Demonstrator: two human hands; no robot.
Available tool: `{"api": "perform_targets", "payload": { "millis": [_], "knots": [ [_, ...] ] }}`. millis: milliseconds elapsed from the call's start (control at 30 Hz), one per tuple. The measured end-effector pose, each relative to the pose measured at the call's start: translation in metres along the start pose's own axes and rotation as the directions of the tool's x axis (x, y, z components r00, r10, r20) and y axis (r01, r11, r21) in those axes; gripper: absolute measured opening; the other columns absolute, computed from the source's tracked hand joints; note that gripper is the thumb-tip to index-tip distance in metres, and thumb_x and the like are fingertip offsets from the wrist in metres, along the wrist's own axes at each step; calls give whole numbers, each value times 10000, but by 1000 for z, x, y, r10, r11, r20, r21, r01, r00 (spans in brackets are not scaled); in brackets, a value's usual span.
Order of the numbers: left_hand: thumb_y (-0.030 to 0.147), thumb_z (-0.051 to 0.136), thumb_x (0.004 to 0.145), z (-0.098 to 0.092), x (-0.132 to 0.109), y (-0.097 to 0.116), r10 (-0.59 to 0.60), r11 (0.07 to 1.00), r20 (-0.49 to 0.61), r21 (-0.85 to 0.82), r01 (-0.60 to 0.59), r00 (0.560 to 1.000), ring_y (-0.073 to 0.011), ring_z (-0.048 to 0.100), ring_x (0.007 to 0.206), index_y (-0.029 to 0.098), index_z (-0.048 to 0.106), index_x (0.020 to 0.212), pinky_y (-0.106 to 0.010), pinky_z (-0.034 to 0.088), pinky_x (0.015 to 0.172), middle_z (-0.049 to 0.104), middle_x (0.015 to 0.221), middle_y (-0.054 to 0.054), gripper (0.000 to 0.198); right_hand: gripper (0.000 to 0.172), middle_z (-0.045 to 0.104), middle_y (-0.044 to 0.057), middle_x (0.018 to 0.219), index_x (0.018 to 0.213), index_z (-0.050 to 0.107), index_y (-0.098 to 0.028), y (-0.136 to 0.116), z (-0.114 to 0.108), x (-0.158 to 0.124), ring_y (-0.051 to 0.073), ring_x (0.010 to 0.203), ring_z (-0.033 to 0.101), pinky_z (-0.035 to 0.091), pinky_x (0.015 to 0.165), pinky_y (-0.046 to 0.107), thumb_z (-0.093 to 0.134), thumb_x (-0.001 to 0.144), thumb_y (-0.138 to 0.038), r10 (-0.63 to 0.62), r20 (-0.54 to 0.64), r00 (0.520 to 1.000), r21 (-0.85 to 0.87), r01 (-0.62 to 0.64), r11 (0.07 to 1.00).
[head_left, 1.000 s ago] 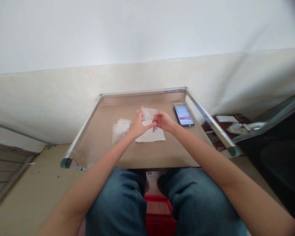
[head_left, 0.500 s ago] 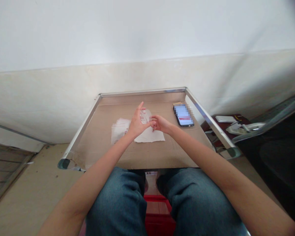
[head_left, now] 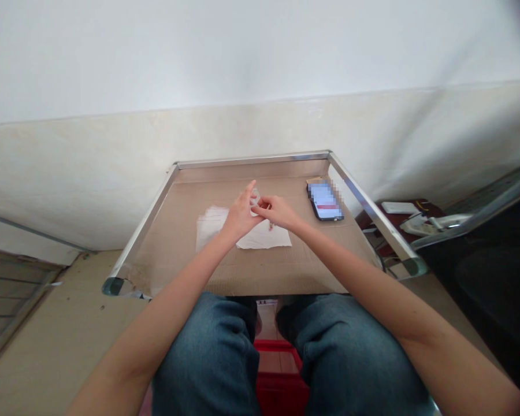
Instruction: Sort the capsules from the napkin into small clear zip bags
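My left hand [head_left: 240, 217] is raised over the middle of the table, its fingers around a small clear, plastic-looking piece [head_left: 255, 195]. Bent fingers of my right hand [head_left: 278, 211] meet the left thumb at this piece, pinched together. What lies between the right fingertips is mostly hidden. Beneath both hands lies a white paper sheet [head_left: 264, 239] with some small marks or bits near its upper right. A pile of white papers [head_left: 207, 230] sits just left of it, partly behind my left wrist.
Brown cardboard [head_left: 173, 231] covers the metal-framed table [head_left: 144, 222]. At the right stands a phone [head_left: 326, 201] with a lit, blurred screen. A pale wall [head_left: 242, 130] rises behind. Beyond the right edge is a dark low surface with a white box [head_left: 398, 208] and cables.
My right hand has moved slightly up and left, closing its fingers against the left hand. Less of the clear piece shows now. The view has shifted a little.
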State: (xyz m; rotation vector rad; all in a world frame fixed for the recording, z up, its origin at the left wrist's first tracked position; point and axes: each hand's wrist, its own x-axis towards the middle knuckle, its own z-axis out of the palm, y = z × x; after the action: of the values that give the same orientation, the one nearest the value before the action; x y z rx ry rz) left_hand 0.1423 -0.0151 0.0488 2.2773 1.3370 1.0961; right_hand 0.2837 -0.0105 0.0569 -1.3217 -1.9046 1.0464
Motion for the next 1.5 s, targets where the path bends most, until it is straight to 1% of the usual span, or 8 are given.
{"api": "perform_targets", "payload": {
  "millis": [133, 333, 733, 833, 933, 1067, 1200, 1500],
  "knots": [
    [410, 652, 642, 0, 0, 2, 46, 991, 26, 127, -49, 999, -217, 495, 1000, 199, 221, 1317, -374, 390, 869, 522, 1132, -89, 828, 166, 530, -7, 565, 651, 548, -145, 0, -3, 1, 47, 389, 454, 318, 342, 153, 483, 753, -259, -32, -49, 998, -94, 27, 995],
    [573, 574, 654, -1, -3, -3, 54, 955, 37, 291, -62, 998, -251, 455, 1052, 150, 360, 1251, -401, 333, 917, 518, 1150, -110, 763, 147, 482, -30, 507, 593, 502, -143, 3, -6, 2, 53, 387, 443, 342, 329, 153, 464, 722, -200, -62, -24, 998, 33, 62, 998],
    [619, 514, 677, 0, -7, -6, 114, 957, 122, 254, -142, 986, -215, 464, 1037, 183, 394, 1229, -376, 333, 934, 512, 1171, -81, 714, 240, 462, -38, 493, 609, 475, -153, 19, -7, 0, 75, 411, 475, 408, 392, 191, 453, 780, -321, -121, 89, 989, 171, 104, 980],
    [612, 508, 687, -1, -7, -7, 109, 956, 132, 258, -140, 985, -216, 454, 1033, 198, 438, 1195, -381, 338, 928, 519, 1128, -77, 659, 299, 515, -15, 534, 731, 555, -143, 27, -10, 2, 91, 464, 501, 395, 447, 202, 362, 831, -348, -102, 41, 994, 67, 100, 993],
    [628, 525, 658, 0, -9, -12, 74, 953, 116, 286, -105, 990, -226, 439, 1019, 203, 483, 1160, -383, 362, 896, 492, 1087, -87, 659, 223, 590, 14, 634, 804, 603, -146, 39, -15, 1, 102, 574, 529, 366, 524, 201, 412, 796, -262, -133, -32, 991, -217, 124, 968],
    [619, 563, 630, 1, -11, -19, 38, 952, 138, 295, -78, 990, -225, 439, 999, 213, 504, 1145, -381, 382, 873, 451, 1047, -81, 658, 200, 636, 18, 721, 860, 641, -185, 50, -20, -6, 112, 596, 526, 311, 522, 210, 548, 696, -251, -119, 172, 978, -490, 190, 851],
    [610, 569, 633, 3, -14, -21, -15, 968, 231, 246, -43, 973, -197, 498, 922, 218, 459, 1188, -341, 422, 808, 445, 1040, -72, 689, 193, 646, 18, 734, 845, 669, -220, 51, -20, -9, 127, 628, 538, 293, 527, 221, 548, 699, -256, -89, 337, 937, -583, 282, 762],
    [616, 552, 643, 8, -16, -24, -24, 983, 340, 181, -41, 940, -187, 535, 844, 178, 414, 1218, -309, 422, 738, 556, 940, -64, 736, 176, 645, 27, 743, 825, 666, -221, 56, -15, -9, 126, 613, 525, 266, 507, 227, 532, 725, -274, -84, 315, 945, -638, 276, 719]
  ]
}}
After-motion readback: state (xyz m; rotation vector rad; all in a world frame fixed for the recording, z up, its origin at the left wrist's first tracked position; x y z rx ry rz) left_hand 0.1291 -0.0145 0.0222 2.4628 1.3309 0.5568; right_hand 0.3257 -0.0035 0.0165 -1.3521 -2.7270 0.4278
